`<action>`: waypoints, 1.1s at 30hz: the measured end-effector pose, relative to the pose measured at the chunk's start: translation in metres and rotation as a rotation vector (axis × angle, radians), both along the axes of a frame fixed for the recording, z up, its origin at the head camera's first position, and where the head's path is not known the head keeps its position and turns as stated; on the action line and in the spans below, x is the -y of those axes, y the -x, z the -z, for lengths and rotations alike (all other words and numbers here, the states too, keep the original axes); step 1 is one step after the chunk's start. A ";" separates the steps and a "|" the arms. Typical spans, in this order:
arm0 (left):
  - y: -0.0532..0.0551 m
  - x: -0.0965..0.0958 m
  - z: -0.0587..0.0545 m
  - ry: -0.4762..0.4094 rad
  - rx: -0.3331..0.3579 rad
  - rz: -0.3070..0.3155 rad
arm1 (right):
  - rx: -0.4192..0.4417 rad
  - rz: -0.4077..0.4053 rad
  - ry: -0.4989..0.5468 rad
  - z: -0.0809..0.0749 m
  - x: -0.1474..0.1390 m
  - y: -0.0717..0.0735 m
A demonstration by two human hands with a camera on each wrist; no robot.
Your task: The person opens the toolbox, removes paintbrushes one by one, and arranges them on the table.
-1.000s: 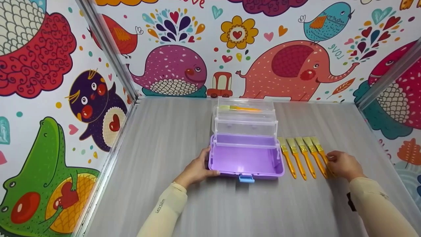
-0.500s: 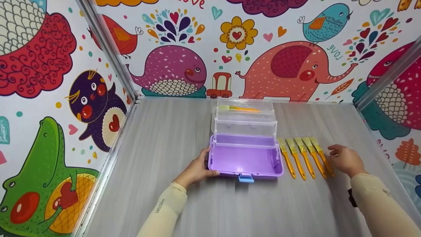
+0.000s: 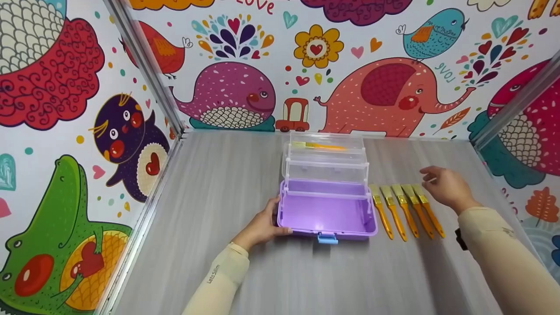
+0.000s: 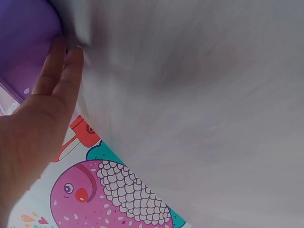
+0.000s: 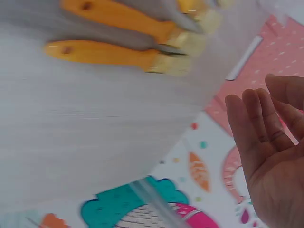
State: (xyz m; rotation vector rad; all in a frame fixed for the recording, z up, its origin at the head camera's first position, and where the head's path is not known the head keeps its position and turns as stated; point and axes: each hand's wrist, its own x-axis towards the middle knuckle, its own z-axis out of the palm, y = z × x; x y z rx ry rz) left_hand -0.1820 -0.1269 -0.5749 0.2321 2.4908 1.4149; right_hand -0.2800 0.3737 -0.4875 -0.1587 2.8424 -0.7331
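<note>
A purple storage box (image 3: 326, 214) with a blue latch (image 3: 327, 238) stands unfolded, its clear tiered trays (image 3: 326, 170) raised at the back. One paintbrush (image 3: 323, 146) with an orange handle lies in the top tray. At the box's front left corner, my left hand (image 3: 260, 225) holds on, thumb along the front and fingers against the side. Several flat paintbrushes (image 3: 403, 210) lie in a row right of the box, bristles away from me. My right hand (image 3: 450, 188) hovers near the bristle end of the rightmost brush, fingers loosely bent and holding nothing.
The grey wood-grain table (image 3: 210, 188) ends at walls (image 3: 385, 26) printed with cartoon animals on the left, back and right. Metal strips (image 3: 144, 65) run along the wall corners.
My right hand has moved off the rightmost brush handle, up and away from me past the bristle end. That brush lies in the row. The left hand and box stay put.
</note>
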 end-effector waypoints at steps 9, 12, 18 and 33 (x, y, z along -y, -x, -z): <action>0.000 -0.001 0.001 -0.015 -0.006 0.004 | -0.059 -0.065 -0.001 -0.031 0.049 0.023; -0.001 -0.001 0.002 -0.018 -0.015 0.008 | -0.103 -0.107 -0.001 -0.037 0.067 0.030; -0.001 -0.002 0.000 -0.007 -0.002 -0.002 | -0.202 -0.224 -0.024 -0.044 0.096 0.041; -0.001 -0.002 0.001 0.004 0.001 -0.003 | -0.233 -0.278 -0.019 -0.046 0.151 0.060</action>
